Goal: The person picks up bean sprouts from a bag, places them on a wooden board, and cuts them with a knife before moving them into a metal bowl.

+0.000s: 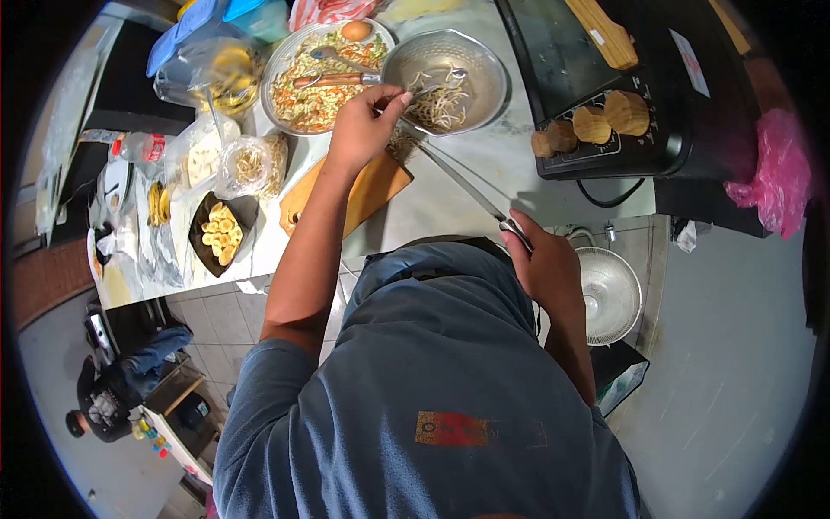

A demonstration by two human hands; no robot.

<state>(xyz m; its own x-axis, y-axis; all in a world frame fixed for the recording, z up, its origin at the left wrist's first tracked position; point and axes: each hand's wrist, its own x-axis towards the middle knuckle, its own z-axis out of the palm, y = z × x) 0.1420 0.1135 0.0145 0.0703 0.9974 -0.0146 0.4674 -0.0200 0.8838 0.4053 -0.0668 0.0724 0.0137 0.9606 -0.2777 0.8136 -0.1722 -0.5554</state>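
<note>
My left hand (370, 125) is over the near left rim of a metal bowl (488, 65), its fingers pinched together. What they hold, if anything, I cannot make out. Bean sprouts (439, 108) lie in that bowl. My right hand (545, 259) grips the handle of a long knife (462, 184), whose blade slants up and left toward the wooden cutting board (372, 195). Small sprout scraps (400, 147) sit by the board's far end. Beside the bowl, a round tray (270, 95) carries chopped vegetables, an egg (356, 31) and a wooden-handled utensil (333, 80).
A black oven (622, 143) with wooden knobs stands at right. On the left are a bag of sprouts (251, 166), a dark dish of sliced yellow pieces (223, 233) and a bottle (140, 147). A colander (612, 294) is below the counter; another person (108, 398) sits lower left.
</note>
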